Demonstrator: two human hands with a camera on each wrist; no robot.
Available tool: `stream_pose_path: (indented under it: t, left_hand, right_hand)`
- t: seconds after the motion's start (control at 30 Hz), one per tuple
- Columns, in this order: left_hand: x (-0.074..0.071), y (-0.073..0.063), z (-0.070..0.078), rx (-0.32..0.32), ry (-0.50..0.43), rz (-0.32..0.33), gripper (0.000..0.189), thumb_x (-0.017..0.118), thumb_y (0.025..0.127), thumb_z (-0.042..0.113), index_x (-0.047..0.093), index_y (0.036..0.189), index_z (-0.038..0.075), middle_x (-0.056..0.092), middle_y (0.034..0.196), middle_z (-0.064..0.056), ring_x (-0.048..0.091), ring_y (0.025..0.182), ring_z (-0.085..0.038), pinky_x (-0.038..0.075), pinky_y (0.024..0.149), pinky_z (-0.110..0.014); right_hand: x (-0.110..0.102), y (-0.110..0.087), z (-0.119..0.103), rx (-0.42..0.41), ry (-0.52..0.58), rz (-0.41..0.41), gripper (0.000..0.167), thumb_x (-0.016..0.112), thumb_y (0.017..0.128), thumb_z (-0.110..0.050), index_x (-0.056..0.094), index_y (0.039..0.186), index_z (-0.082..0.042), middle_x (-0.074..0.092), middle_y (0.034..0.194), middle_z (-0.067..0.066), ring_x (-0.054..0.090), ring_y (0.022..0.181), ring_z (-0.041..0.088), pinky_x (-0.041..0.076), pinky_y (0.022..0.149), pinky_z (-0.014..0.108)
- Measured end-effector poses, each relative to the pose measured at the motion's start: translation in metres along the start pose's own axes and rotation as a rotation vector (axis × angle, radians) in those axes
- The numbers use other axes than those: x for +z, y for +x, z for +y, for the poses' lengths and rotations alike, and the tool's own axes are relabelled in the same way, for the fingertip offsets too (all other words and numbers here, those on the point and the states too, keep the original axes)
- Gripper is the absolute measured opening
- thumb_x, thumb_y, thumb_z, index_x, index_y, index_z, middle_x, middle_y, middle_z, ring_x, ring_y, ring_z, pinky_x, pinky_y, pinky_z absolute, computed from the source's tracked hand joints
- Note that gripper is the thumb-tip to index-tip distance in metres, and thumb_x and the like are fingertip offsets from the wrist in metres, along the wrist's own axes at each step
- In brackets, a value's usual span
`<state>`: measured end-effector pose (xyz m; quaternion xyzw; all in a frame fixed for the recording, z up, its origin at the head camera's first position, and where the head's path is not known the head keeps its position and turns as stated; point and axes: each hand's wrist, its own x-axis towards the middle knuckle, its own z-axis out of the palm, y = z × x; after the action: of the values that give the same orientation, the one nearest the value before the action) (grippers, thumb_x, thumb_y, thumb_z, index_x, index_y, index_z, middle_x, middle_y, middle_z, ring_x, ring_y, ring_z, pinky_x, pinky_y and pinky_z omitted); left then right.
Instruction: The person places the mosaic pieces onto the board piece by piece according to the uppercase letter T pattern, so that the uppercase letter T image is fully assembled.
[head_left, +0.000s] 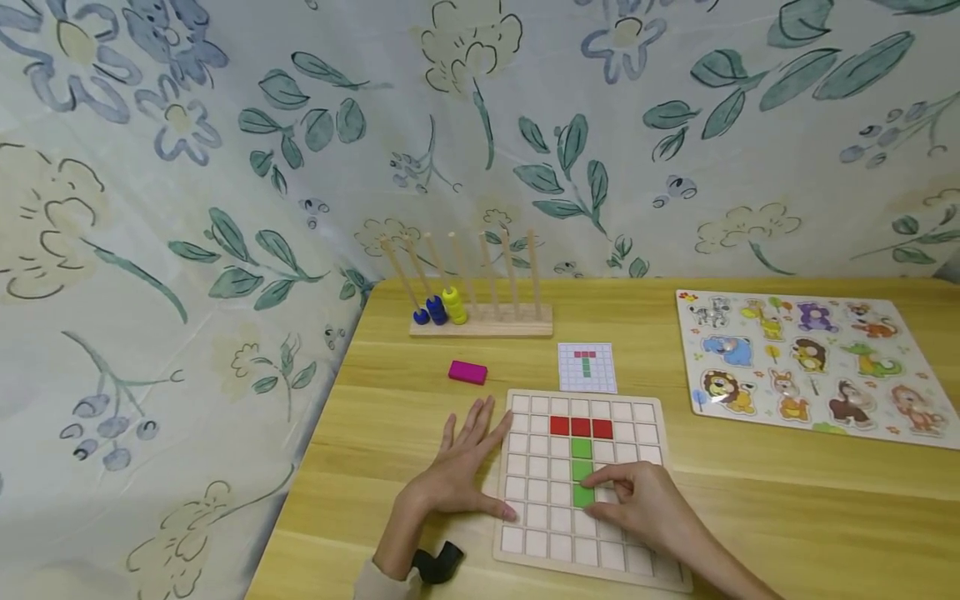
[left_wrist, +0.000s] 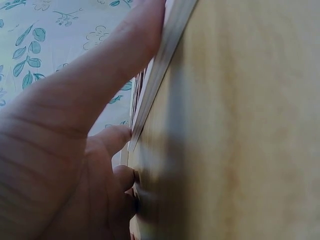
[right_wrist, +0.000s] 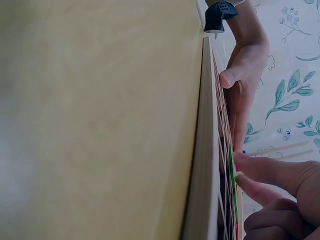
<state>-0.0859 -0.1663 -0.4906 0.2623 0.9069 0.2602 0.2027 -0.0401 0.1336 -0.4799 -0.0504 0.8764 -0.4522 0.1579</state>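
A wooden grid board with pale square cells lies flat on the table. Three red tiles form a row near its far side, and a column of three green tiles runs down from the middle one. My right hand pinches the lowest green tile between thumb and forefinger at the board's surface; its other fingers are curled in. At the board's left edge rests my left hand, fingers spread, with thumb and forefinger touching the frame. The left wrist view shows that thumb along the edge.
Beyond the board lies a small pattern card printed with a red and green T. A magenta block sits left of it. Behind stands a wooden peg rack with blue and yellow beads. An animal puzzle occupies the right side.
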Motion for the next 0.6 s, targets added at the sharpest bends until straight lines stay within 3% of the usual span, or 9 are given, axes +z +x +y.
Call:
stream_pose_path:
  t: [0.27,0.47,0.53,0.6]
  left_hand:
    - [-0.001,-0.004,-0.003,-0.005,0.0,0.005,0.133,0.09,0.073,0.056,0.003,0.168,0.022,-0.016,0.174,-0.011,-0.016,0.162,-0.032,-0.015,0.125,-0.066]
    - [0.0,-0.008,-0.005,-0.021,-0.007,0.016,0.132,0.09,0.072,0.057,0.006,0.168,0.023,-0.015,0.175,-0.01,-0.015,0.162,-0.032,-0.015,0.126,-0.066]
    - [0.0,-0.009,-0.004,-0.023,-0.003,0.018,0.132,0.09,0.072,0.057,0.007,0.168,0.023,-0.014,0.175,-0.011,-0.014,0.162,-0.032,-0.014,0.126,-0.066]
    - [-0.001,-0.01,-0.003,-0.027,0.011,0.019,0.132,0.09,0.071,0.058,0.008,0.168,0.022,-0.013,0.175,-0.011,-0.013,0.162,-0.033,-0.012,0.126,-0.066]
  right_hand:
    - [-0.023,0.001,-0.005,-0.069,-0.023,0.058,0.014,0.082,0.089,-0.029,0.081,0.099,-0.02,0.03,0.057,-0.011,0.028,0.053,0.0,0.028,0.051,0.018]
    - [-0.052,0.005,-0.006,-0.08,-0.086,0.06,0.027,0.068,0.1,-0.037,0.079,0.113,-0.016,0.036,0.06,-0.008,0.033,0.055,0.003,0.03,0.049,0.021]
    - [-0.062,0.007,-0.007,-0.081,-0.114,0.071,0.031,0.065,0.103,-0.038,0.077,0.118,-0.014,0.046,0.063,-0.005,0.037,0.056,0.005,0.033,0.049,0.021]
    - [-0.07,0.009,-0.008,-0.104,-0.147,0.091,0.036,0.06,0.105,-0.039,0.075,0.124,-0.013,0.065,0.075,0.001,0.052,0.063,0.006,0.04,0.054,0.02]
